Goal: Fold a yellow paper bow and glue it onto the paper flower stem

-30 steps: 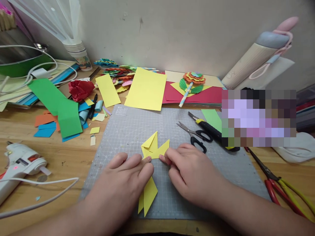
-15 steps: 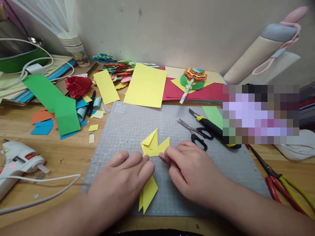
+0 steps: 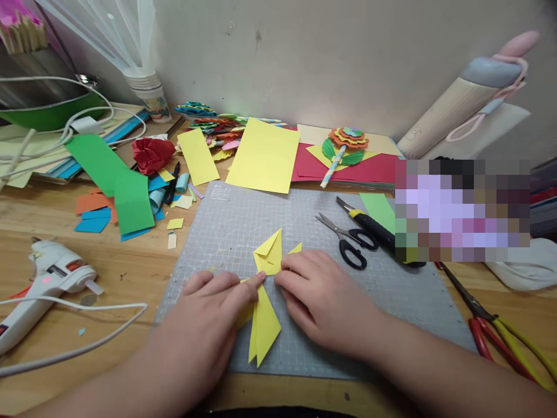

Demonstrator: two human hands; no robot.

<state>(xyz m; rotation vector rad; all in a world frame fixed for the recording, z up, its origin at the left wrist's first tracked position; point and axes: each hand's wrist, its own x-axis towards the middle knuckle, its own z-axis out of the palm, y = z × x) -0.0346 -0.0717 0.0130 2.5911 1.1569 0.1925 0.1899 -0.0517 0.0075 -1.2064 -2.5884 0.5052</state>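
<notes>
Several folds shape the yellow paper figure (image 3: 267, 334); the left hand (image 3: 209, 319) and right hand (image 3: 326, 296) press it, grip unclear, on the cutting mat (image 3: 226, 223); a yellow sheet (image 3: 263, 157) lies unfolded.

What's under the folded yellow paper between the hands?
The gray cutting mat shows around the folded yellow paper. Whatever lies directly beneath the paper is covered, and the left hand and right hand hide parts of both.

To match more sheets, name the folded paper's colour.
The folded paper is yellow; head view shows it.
</notes>
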